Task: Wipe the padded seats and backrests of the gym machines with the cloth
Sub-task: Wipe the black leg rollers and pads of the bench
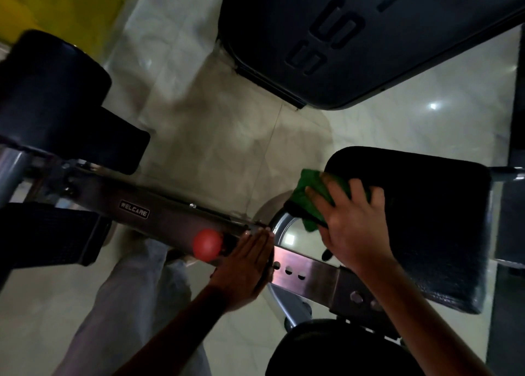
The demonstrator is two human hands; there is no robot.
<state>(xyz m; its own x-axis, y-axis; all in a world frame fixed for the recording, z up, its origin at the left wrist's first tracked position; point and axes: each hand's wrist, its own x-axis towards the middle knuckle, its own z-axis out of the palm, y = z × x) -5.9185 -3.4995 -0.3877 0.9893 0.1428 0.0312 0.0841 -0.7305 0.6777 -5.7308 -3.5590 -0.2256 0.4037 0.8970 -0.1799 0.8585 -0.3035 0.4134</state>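
Overhead, the right hand (348, 222) pressed a crumpled green cloth (311, 198) with spread fingers onto the near-left corner of the black padded seat (426, 222) — the pad's unwiped length ran away to the right of that hand. Left of the seat, the left hand (245, 265) lay flat, fingers together, on the steel frame beam (159, 219), beside a red round knob (207, 245) — nothing blocked the pad.

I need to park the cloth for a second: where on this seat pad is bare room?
The black seat pad is bare right of the right hand, out to its far edge. Its left corner is crowded: the green cloth lies under that hand. The left hand rests flat on the steel frame beside the red knob.
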